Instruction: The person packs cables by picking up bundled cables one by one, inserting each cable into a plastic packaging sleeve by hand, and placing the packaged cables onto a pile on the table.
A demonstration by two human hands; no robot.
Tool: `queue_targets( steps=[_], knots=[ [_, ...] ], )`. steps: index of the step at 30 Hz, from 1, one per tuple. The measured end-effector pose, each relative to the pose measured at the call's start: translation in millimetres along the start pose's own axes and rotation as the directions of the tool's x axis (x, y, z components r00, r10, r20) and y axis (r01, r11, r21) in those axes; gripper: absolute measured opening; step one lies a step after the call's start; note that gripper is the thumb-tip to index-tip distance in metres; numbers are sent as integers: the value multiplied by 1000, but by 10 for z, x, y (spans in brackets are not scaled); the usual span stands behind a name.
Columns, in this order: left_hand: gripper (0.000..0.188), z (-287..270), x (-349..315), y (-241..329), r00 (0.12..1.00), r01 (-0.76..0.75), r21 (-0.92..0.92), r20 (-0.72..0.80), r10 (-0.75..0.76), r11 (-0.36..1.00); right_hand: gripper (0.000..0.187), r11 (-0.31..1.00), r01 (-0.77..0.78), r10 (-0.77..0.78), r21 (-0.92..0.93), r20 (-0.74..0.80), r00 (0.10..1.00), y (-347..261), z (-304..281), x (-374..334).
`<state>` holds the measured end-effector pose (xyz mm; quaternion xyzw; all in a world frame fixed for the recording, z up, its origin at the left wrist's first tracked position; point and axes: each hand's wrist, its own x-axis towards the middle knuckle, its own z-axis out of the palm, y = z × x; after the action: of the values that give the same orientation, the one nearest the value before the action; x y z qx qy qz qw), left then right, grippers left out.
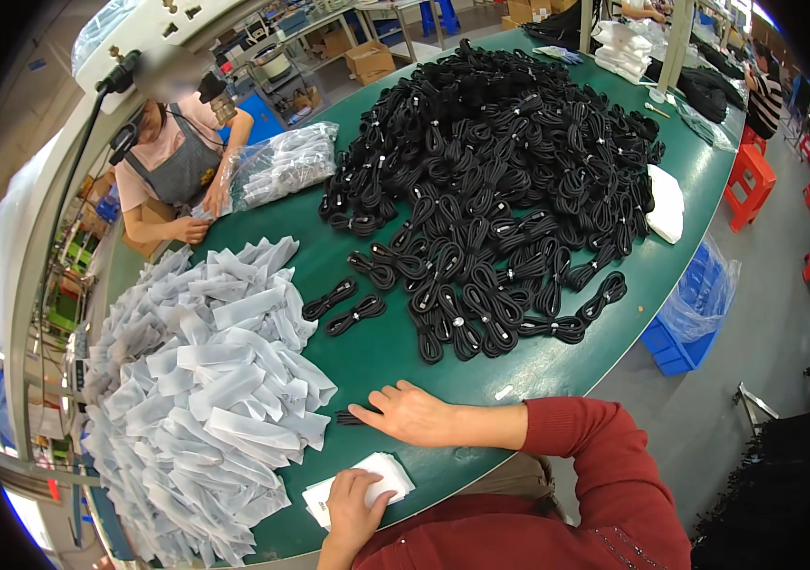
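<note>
My right hand (409, 414) reaches left across the green table, its fingertips closed over a small coiled black cable (345, 417) that it mostly covers. Nearer to me, my left hand (352, 508) rests on a stack of flat white bags (391, 467), fingers bent and thumb pressed against the top one. Left of both hands lies a big heap of frosted pouches (224, 380), which look filled. Two loose tied cables (355, 314) lie beyond my right hand, next to a large pile of black coiled cables (509, 171).
Across the green table (329, 255), a person in a grey apron (177, 157) handles a clear bag of packed pouches (286, 166). A metal frame post (39, 313) stands at the left. A blue bin (680, 337) and a red stool (752, 185) are on the right-hand floor.
</note>
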<state>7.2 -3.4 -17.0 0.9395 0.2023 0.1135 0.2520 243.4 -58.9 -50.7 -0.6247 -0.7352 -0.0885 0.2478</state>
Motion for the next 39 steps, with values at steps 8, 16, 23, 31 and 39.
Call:
queue_targets(
  steps=[8, 16, 23, 31, 39],
  knots=[
    [32, 30, 29, -11, 1000, 12, 0, -7, -12, 1000, 51, 999, -16, 16, 32, 15, 1000, 51, 5, 16],
    [27, 37, -77, 14, 999, 10, -26, -31, -11, 1000, 48, 998, -24, 23, 57, 21, 1000, -44, -23, -29],
    [24, 33, -93, 27, 1000, 2, -15, -24, -2, 1000, 48, 1000, -5, 6, 20, -66, 998, -26, -7, -20],
    [24, -1, -1, -35, 977, 34, -115, -206, -57, 993, 54, 932, -178, 208, 316, -63, 976, -38, -346, -73],
    [25, 76, -24, 17, 977, -82, -150, -209, 50, 985, 56, 864, -332, 343, 378, 39, 938, -543, -428, -421]
  ],
)
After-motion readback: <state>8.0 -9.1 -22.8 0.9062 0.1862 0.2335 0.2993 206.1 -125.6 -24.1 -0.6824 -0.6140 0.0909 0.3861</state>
